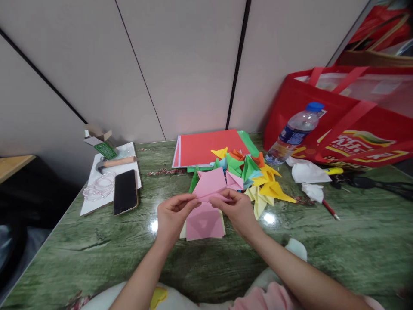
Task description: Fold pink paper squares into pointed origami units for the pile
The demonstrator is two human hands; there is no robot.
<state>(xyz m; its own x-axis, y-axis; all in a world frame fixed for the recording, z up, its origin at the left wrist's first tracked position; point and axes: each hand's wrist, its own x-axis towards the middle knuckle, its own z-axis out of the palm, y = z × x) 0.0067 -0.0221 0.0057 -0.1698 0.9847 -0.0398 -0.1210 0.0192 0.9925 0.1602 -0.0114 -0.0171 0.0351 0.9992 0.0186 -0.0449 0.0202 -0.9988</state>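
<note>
Between my two hands is a pink sheet of paper (pixel 211 183), folded along its near edge and held above the table. My left hand (pixel 172 212) pinches the left end of the fold with thumb and fingers. At the right end, my right hand (pixel 237 210) pinches the same fold. Below the hands lies a stack of square paper (pixel 205 228), pink on top with pale yellow edges showing. Just beyond the held sheet is a pile of folded paper shapes (pixel 250 170) in green, yellow, orange, blue and pink.
Red paper sheets (pixel 209 146) lie against the wall. To the right stand a water bottle (pixel 295 133) and a red bag (pixel 342 116), with crumpled tissues (pixel 309 172) and a red pen (pixel 331 210) nearby. A phone (pixel 125 192), hammer (pixel 118 162) and small box (pixel 103 144) are at left.
</note>
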